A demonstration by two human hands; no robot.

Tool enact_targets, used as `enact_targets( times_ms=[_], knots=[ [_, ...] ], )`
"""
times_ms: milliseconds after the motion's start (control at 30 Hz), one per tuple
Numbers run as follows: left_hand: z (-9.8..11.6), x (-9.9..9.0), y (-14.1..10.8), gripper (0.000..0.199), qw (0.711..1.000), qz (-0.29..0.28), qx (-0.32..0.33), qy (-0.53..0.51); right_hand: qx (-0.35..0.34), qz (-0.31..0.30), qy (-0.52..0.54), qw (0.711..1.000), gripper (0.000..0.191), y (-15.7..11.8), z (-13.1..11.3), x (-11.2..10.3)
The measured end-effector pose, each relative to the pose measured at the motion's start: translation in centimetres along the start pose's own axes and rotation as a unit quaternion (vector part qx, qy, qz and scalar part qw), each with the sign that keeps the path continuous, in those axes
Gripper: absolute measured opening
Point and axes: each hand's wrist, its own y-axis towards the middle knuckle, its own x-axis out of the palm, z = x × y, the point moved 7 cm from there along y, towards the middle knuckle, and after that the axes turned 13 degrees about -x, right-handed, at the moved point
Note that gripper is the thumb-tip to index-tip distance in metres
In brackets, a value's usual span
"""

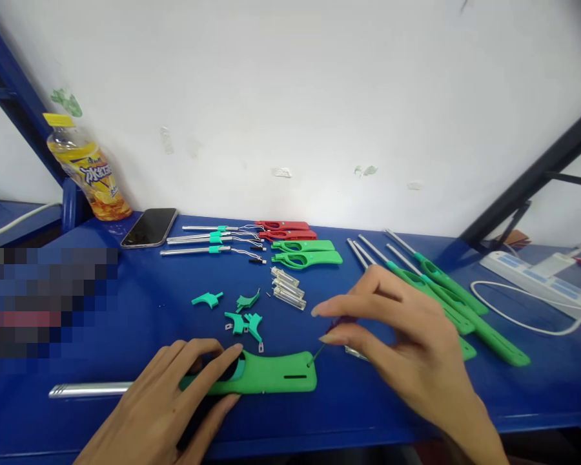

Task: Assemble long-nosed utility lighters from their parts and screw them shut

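A green lighter (281,373) with a silver tube lies flat near the table's front edge. My left hand (184,394) is wrapped over its trigger part, fingers closed on it. At the lighter's right end, my right hand (392,329) pinches a small dark purple handle (341,321), mostly hidden by the fingers. From it a thin shaft slants down to a hole in the green body. Teal trigger pieces (207,299) with small metal parts lie above my left hand. Clear fuel tanks (288,289) are grouped further right.
Green and red shell halves (306,259) and metal tubes with wires (196,250) lie at the back. Several green lighters (494,337) rest at the right beside a white power strip (537,278). A phone (150,227) and a bottle (90,171) stand back left, before the wall.
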Motion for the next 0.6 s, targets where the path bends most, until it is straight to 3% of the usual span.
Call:
enact_targets(
  times_ms=[167, 333, 467, 600],
  knots=[
    [0.0, 0.4, 0.0, 0.048, 1.000, -0.014, 0.000, 0.006, 0.020, -0.075, 0.115, 0.990, 0.040, -0.4, -0.1, 1.2],
    [-0.2, 0.4, -0.1, 0.049, 1.000, -0.005, 0.003, 0.006, -0.005, -0.022, -0.018, 1.000, 0.024, -0.2, -0.2, -0.1],
    [-0.1, 0.4, -0.2, 0.049, 1.000, 0.005, 0.014, 0.009, 0.005, -0.087, 0.046, 0.995, 0.042, -0.4, 0.0, 0.9],
    [-0.1, 0.3, -0.2, 0.050, 0.999, 0.026, 0.022, 0.015, -0.010, -0.046, -0.027, 0.999, 0.031, -0.4, 0.3, 0.4]
  ],
)
